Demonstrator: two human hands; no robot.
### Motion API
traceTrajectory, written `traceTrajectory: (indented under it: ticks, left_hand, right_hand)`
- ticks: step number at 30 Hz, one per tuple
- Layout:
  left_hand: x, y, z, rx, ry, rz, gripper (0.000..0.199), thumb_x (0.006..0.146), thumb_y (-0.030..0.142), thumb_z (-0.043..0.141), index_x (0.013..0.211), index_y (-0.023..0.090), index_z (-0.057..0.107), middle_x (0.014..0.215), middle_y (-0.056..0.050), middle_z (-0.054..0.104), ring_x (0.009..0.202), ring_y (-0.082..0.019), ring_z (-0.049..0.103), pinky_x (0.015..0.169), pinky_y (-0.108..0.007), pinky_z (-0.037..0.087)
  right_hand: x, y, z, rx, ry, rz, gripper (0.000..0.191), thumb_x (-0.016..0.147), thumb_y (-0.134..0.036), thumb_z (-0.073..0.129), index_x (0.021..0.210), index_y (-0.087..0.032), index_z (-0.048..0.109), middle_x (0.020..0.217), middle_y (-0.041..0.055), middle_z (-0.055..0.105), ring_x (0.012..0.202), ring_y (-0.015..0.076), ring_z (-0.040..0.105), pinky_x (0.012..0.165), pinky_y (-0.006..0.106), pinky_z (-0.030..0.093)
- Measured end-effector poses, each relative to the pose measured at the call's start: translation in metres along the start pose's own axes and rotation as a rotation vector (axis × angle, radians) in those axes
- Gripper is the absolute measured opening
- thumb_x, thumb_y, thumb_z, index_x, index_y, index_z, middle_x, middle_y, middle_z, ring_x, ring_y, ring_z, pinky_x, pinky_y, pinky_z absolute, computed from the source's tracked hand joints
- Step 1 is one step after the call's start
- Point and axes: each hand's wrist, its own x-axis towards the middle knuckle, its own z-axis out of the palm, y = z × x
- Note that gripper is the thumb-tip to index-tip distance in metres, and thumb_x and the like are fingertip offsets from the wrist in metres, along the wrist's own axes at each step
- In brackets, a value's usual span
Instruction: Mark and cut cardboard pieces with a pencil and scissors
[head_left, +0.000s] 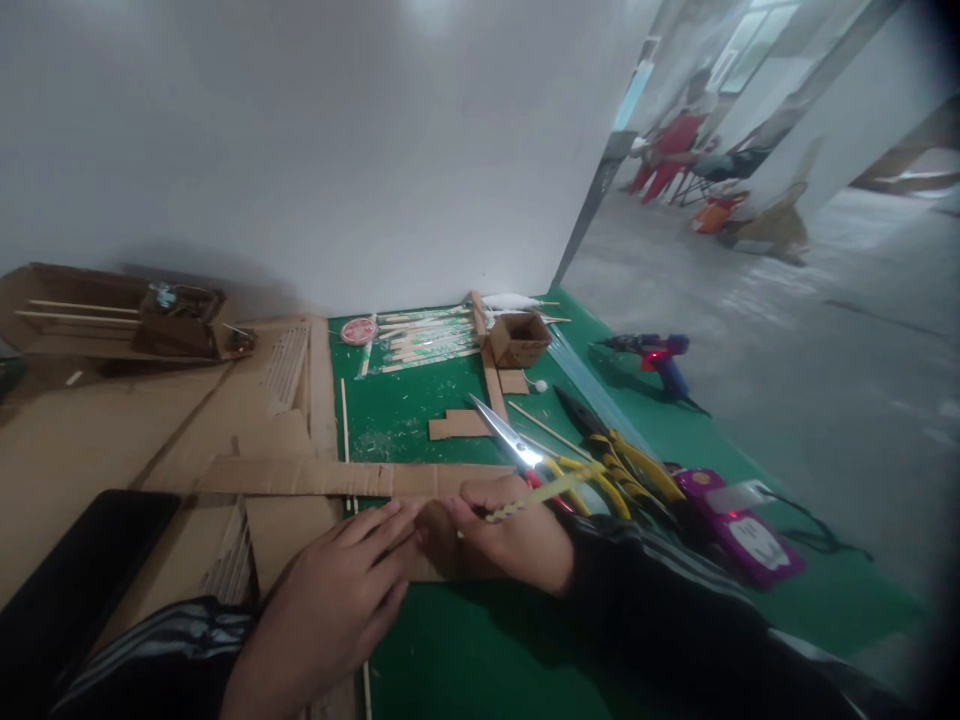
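My left hand [337, 575] lies with its fingers stretched out on a piece of brown cardboard [457, 570], holding it down against the green table. Beside it, my right hand [517, 535] is closed around a slim yellow pencil [551, 490] with a dark pattern. The pencil's rear part points up to the right, and its tip is hidden by my fingers. A long cardboard strip [292, 476] runs across just beyond my hands. Scissors [517, 435] with red and yellow handles lie close past my right hand, by yellow-and-black pliers [615, 440].
A small open cardboard box [520, 340] stands at the back near wooden sticks [431, 340] and a round red-and-white tape roll [358, 331]. A blue glue gun [664, 360] and a purple device [739, 530] with a cable are rightward. A black phone [90, 570] lies left.
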Motion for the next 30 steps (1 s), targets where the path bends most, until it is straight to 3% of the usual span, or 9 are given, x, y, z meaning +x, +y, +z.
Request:
traceTrajectory:
  ticks: [4,10,15,17,19,21,24,28,30]
  left_hand:
    - [0.000,0.001,0.000,-0.028,0.004,-0.027,0.035,0.092,0.013,0.051,0.125,0.018,0.061,0.143,-0.008,0.056,0.130,-0.026,0.052,0.102,-0.042,0.052]
    - [0.000,0.001,0.000,-0.019,-0.017,-0.026,0.042,0.090,0.013,0.053,0.131,0.019,0.056,0.144,-0.007,0.055,0.132,-0.025,0.050,0.104,-0.042,0.050]
    - [0.000,0.000,0.001,-0.019,-0.014,-0.026,0.040,0.091,0.013,0.052,0.130,0.018,0.058,0.143,-0.007,0.056,0.131,-0.025,0.050,0.104,-0.041,0.049]
    - [0.000,0.001,0.000,-0.020,-0.002,-0.028,0.037,0.090,0.014,0.051,0.126,0.018,0.060,0.142,-0.008,0.057,0.129,-0.025,0.051,0.103,-0.042,0.050]
    - [-0.001,0.001,-0.004,-0.035,0.016,-0.032,0.038,0.089,0.013,0.052,0.125,0.020,0.060,0.141,-0.007,0.058,0.128,-0.026,0.052,0.102,-0.042,0.050]
    - [-0.003,0.002,-0.012,-0.058,-0.005,-0.039,0.042,0.087,0.012,0.053,0.128,0.022,0.059,0.139,-0.006,0.059,0.126,-0.025,0.053,0.101,-0.042,0.049]
    - [-0.009,0.003,-0.032,-0.117,-0.088,-0.082,0.037,0.081,0.018,0.061,0.118,0.025,0.062,0.129,-0.004,0.064,0.114,-0.026,0.058,0.095,-0.041,0.050]
    - [-0.014,-0.001,-0.053,-0.182,-0.147,-0.099,0.004,0.085,0.027,0.063,0.086,0.024,0.064,0.087,-0.001,0.069,0.083,-0.023,0.060,0.081,-0.040,0.049]
    - [-0.011,-0.008,-0.057,-0.176,-0.172,-0.125,0.012,0.091,0.025,0.057,0.079,0.023,0.061,0.080,0.000,0.065,0.078,-0.021,0.058,0.076,-0.038,0.048]
  right_hand:
    - [-0.004,0.000,0.001,0.047,-0.120,-0.040,0.039,0.090,-0.026,0.053,0.053,-0.020,0.044,0.051,-0.0058,0.045,0.047,0.0079,0.039,0.049,0.022,0.030]
    - [-0.005,0.001,0.003,0.055,-0.084,0.006,0.041,0.094,-0.028,0.045,0.054,-0.020,0.043,0.050,-0.0056,0.042,0.046,0.0082,0.037,0.046,0.022,0.028]
    - [-0.009,-0.003,-0.001,0.191,-0.281,-0.035,0.040,0.090,-0.035,0.054,0.053,-0.019,0.050,0.052,-0.0029,0.055,0.048,0.0087,0.050,0.049,0.020,0.040]
    - [-0.008,-0.002,-0.006,0.258,-0.210,0.074,0.044,0.093,-0.041,0.049,0.054,-0.020,0.049,0.047,-0.0035,0.053,0.042,0.0091,0.049,0.044,0.019,0.040]
    - [-0.005,0.003,-0.014,0.249,-0.052,0.186,0.047,0.096,-0.045,0.041,0.057,-0.021,0.051,0.043,-0.0044,0.050,0.036,0.0092,0.046,0.037,0.019,0.036]
    - [-0.001,0.009,-0.026,0.186,0.076,0.214,0.048,0.099,-0.047,0.035,0.066,-0.020,0.056,0.046,-0.0031,0.053,0.036,0.0101,0.047,0.037,0.020,0.037]
    - [0.003,0.019,-0.047,0.077,0.174,0.191,0.045,0.097,-0.048,0.040,0.072,-0.019,0.063,0.056,0.0008,0.063,0.047,0.0135,0.056,0.047,0.024,0.044]
    - [-0.010,0.030,-0.066,-0.158,0.195,0.071,0.024,0.093,-0.035,0.052,0.086,-0.020,0.069,0.083,0.0071,0.072,0.078,0.0218,0.067,0.073,0.032,0.051]
    - [-0.026,0.035,-0.066,-0.250,0.168,-0.006,0.023,0.092,-0.026,0.049,0.100,-0.020,0.069,0.095,0.0100,0.072,0.089,0.0251,0.066,0.080,0.037,0.051]
